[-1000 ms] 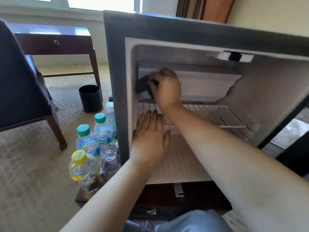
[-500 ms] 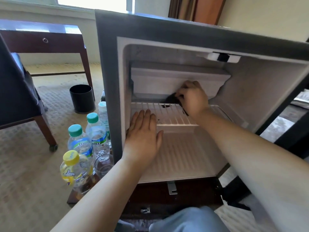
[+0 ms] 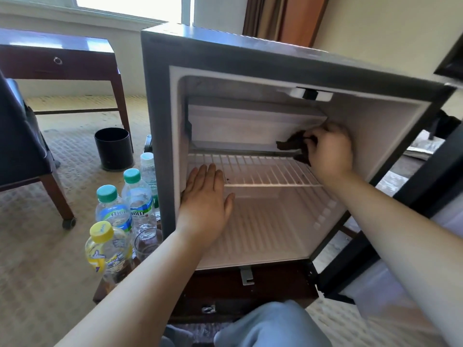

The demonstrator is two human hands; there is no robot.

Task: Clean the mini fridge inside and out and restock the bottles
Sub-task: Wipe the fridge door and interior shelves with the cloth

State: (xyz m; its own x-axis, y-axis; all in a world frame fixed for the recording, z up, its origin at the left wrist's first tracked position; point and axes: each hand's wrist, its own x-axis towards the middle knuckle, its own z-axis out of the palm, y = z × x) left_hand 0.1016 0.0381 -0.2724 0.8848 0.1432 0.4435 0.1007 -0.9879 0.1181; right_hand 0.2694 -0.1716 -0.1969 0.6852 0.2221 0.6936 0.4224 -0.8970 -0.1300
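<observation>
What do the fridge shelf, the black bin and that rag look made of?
The shelf: probably white-coated metal wire, thin parallel bars. The black bin: smooth, faintly glossy, plastic or leatherette, unclear which. The rag: soft dark brown cloth, crumpled in the right hand.

a hotel guest room, by the look of it: patterned beige carpet (image 3: pixel 37 259), a dark wooden desk (image 3: pixel 75 66) with a ring-pull drawer by a bright window (image 3: pixel 130 6), a padded chair (image 3: pixel 20 156) with a caster foot, a small black bin (image 3: pixel 114 149), heavy curtains (image 3: pixel 263 18), and a mini fridge (image 3: pixel 250 53) with bottled water (image 3: pixel 114 211) standing beside it
</observation>
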